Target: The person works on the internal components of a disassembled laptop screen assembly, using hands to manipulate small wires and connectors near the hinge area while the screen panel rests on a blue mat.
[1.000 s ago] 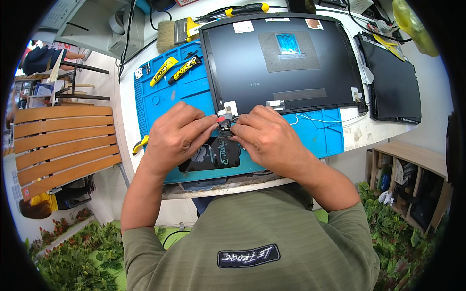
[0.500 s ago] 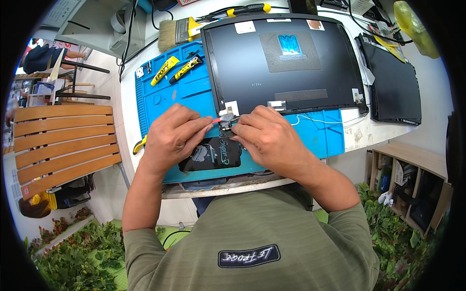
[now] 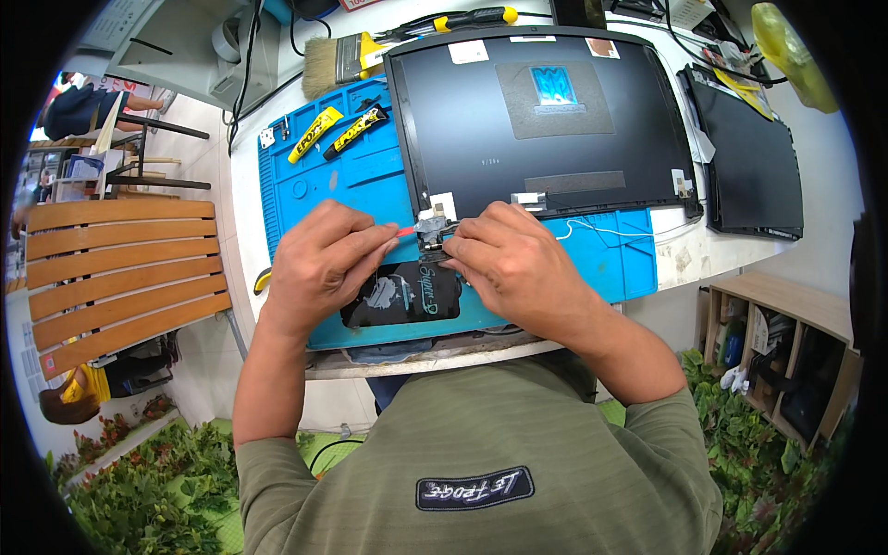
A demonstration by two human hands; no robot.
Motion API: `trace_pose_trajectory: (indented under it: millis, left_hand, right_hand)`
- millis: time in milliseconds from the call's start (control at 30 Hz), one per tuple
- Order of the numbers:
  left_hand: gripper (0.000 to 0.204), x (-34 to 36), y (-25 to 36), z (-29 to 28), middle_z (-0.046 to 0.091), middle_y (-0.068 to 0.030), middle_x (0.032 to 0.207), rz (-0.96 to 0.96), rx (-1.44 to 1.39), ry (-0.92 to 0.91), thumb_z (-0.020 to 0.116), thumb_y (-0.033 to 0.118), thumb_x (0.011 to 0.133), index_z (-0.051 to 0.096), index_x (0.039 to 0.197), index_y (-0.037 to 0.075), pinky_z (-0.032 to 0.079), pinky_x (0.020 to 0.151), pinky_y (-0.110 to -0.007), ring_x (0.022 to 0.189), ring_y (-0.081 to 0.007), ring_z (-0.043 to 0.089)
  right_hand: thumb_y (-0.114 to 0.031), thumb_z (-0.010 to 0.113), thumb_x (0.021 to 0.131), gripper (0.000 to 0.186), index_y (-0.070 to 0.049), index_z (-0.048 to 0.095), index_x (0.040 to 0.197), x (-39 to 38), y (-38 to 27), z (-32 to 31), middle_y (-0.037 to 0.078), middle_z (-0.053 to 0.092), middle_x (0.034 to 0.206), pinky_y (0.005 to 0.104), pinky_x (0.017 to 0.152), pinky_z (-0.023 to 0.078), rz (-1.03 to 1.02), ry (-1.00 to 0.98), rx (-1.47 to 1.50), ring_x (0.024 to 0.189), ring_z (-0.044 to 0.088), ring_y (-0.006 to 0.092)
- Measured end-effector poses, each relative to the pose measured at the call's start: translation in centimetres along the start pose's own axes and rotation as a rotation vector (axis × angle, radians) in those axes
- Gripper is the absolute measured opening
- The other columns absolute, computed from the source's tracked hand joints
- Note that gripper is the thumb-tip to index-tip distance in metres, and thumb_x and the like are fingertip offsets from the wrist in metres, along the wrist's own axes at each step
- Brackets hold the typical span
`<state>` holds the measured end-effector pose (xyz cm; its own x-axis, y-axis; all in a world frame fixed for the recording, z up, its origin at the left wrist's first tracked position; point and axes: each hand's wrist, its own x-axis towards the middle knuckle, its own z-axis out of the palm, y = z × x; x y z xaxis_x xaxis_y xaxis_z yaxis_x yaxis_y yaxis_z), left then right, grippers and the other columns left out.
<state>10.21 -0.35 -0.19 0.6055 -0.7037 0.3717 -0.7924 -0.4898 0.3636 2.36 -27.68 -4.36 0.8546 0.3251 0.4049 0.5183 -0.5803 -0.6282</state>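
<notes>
My left hand (image 3: 324, 264) pinches a thin red stick (image 3: 405, 231). The stick's tip touches grey paste (image 3: 431, 224) at the lower left corner of a black laptop lid (image 3: 453, 129). At that corner a metal hinge (image 3: 431, 248) juts toward me, and the fingertips of my right hand (image 3: 523, 268) are closed on it. Lid and hinge rest over a blue repair mat (image 3: 356, 180). Between my hands lies a flat, black, phone-shaped piece (image 3: 398, 301) with pale print. A yellow squeeze tube (image 3: 314, 135) and a black one (image 3: 355, 133) lie left of the lid.
A wide brush (image 3: 335, 67) and yellow-black hand tools (image 3: 472, 18) lie beyond the lid. A thin white cable (image 3: 606, 229) trails along its near edge. Dark laptop panels (image 3: 745, 157) are stacked at right. Left of the table stands a slatted wooden bench (image 3: 129, 277).
My left hand has shifted slightly left, drawing the red stick back a little along the paste. My right hand stays at the hinge.
</notes>
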Motion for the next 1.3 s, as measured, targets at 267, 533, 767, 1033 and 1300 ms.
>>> trace_pose_trajectory:
  millis: [267, 533, 767, 1033, 1300]
  left_hand:
    - [0.022, 0.3, -0.2, 0.1, 0.077, -0.0047, 0.096, -0.003, 0.004, -0.011, 0.097, 0.010, 0.089, 0.089, 0.110, 0.012, 0.059, 0.073, -0.040, 0.087, -0.0249, 0.073]
    - [0.023, 0.7, -0.7, -0.3, 0.076, -0.0047, 0.096, 0.000, -0.011, -0.031, 0.096, 0.010, 0.089, 0.089, 0.111, 0.012, 0.060, 0.075, -0.040, 0.088, -0.0261, 0.073]
    - [0.027, 0.9, -1.1, -0.4, 0.076, -0.0068, 0.098, -0.011, -0.020, -0.049, 0.097, 0.005, 0.086, 0.089, 0.112, 0.010, 0.058, 0.078, -0.042, 0.091, -0.0275, 0.072]
    - [0.023, 1.9, -1.7, -0.6, 0.076, -0.0072, 0.099, -0.005, -0.061, -0.120, 0.095, 0.004, 0.088, 0.089, 0.110, 0.010, 0.058, 0.080, -0.043, 0.092, -0.0276, 0.072]
    - [0.022, 3.4, -2.3, -0.5, 0.076, -0.0055, 0.101, 0.013, -0.089, -0.151, 0.094, 0.007, 0.089, 0.088, 0.109, 0.011, 0.059, 0.084, -0.042, 0.097, -0.0277, 0.072]
  right_hand:
    - [-0.010, 0.090, 0.094, 0.015, -0.001, 0.081, 0.102, -0.1, 0.0, 0.0, 0.010, 0.077, 0.100, 0.0469, 0.094, 0.057, -0.004, 0.002, -0.003, 0.101, 0.069, 0.0303]
    - [-0.009, 0.090, 0.093, 0.015, -0.001, 0.081, 0.102, 0.0, -0.1, 0.0, 0.010, 0.077, 0.100, 0.0474, 0.094, 0.058, 0.000, 0.004, -0.008, 0.101, 0.069, 0.0307]
    - [-0.010, 0.089, 0.095, 0.015, 0.000, 0.081, 0.102, -0.1, -0.1, -0.1, 0.010, 0.077, 0.100, 0.0480, 0.094, 0.058, 0.010, -0.015, -0.007, 0.101, 0.069, 0.0309]
    - [-0.009, 0.092, 0.092, 0.020, -0.003, 0.081, 0.108, -0.1, 0.1, 0.0, 0.007, 0.077, 0.104, 0.0444, 0.088, 0.056, -0.005, -0.002, -0.018, 0.096, 0.069, 0.0283]
    - [-0.009, 0.092, 0.092, 0.020, -0.002, 0.081, 0.108, 0.0, 0.0, -0.1, 0.007, 0.077, 0.104, 0.0446, 0.088, 0.056, -0.010, 0.010, -0.009, 0.096, 0.069, 0.0282]
